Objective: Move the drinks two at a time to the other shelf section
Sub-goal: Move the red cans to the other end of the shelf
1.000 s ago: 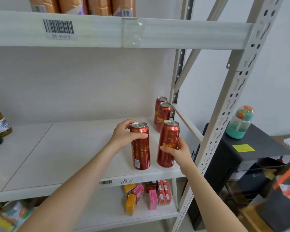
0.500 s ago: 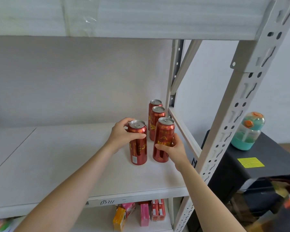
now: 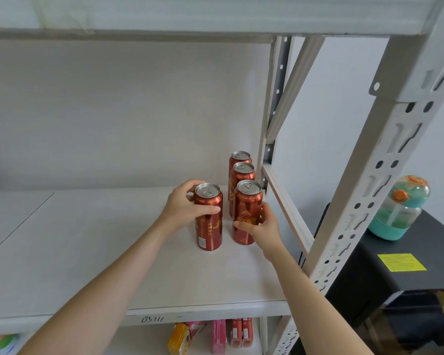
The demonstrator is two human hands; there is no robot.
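Several tall red drink cans stand at the right end of the pale shelf board (image 3: 92, 252). My left hand (image 3: 183, 208) grips the left front can (image 3: 208, 226) round its upper half. My right hand (image 3: 260, 226) grips the right front can (image 3: 246, 203) low on its right side. Both held cans stand upright on the board. Directly behind the right one, two more cans (image 3: 242, 172) stand in a row toward the back wall, untouched, close to the rear upright.
The rack's perforated front post (image 3: 364, 196) and a side rail (image 3: 285, 206) close off the right end. A teal water bottle (image 3: 397, 208) stands on a black cabinet (image 3: 405, 272) beyond. Small boxes (image 3: 218, 336) sit on the lower shelf.
Both hands have carried their cans deeper onto the shelf toward the two rear cans; the right can now stands just in front of them. The camera has moved closer.
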